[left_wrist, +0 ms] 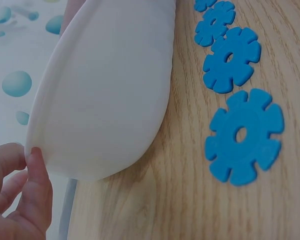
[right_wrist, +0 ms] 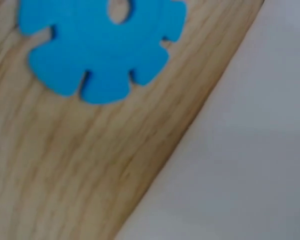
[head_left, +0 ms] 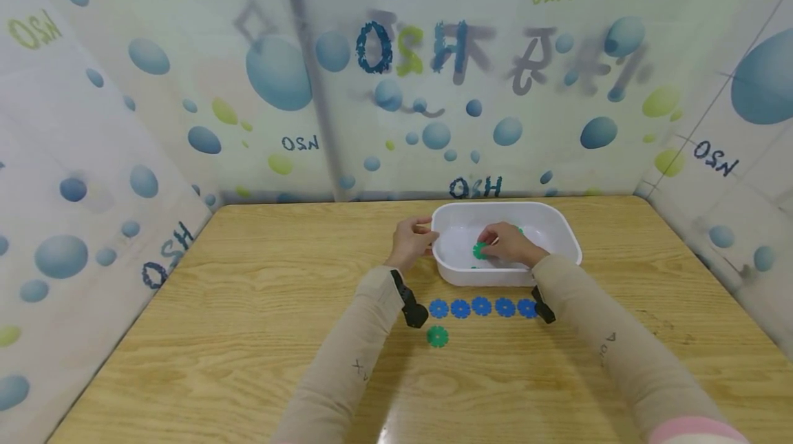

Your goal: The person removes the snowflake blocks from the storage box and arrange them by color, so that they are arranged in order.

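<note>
A white plastic basin (head_left: 486, 279) stands on the wooden table. At its left end my left hand (head_left: 411, 243) pinches the rim between thumb and fingers, seen close up in the left wrist view on the basin wall (left_wrist: 105, 95). Inside the basin my right hand (head_left: 509, 244) holds a green notched disc (head_left: 477, 251) by its edge. Parts of other green pieces (head_left: 520, 230) show around that hand, mostly hidden by it. The right wrist view does not show the right hand, only a blue notched disc (right_wrist: 105, 75) and the basin's outer wall (right_wrist: 250, 165).
Several blue notched discs (head_left: 478, 310) lie flat in a row in front of the basin. Below the row's left end lies a single green disc (head_left: 433, 341). A patterned curtain (head_left: 396, 127) hangs behind the table (head_left: 279, 292) and along both sides.
</note>
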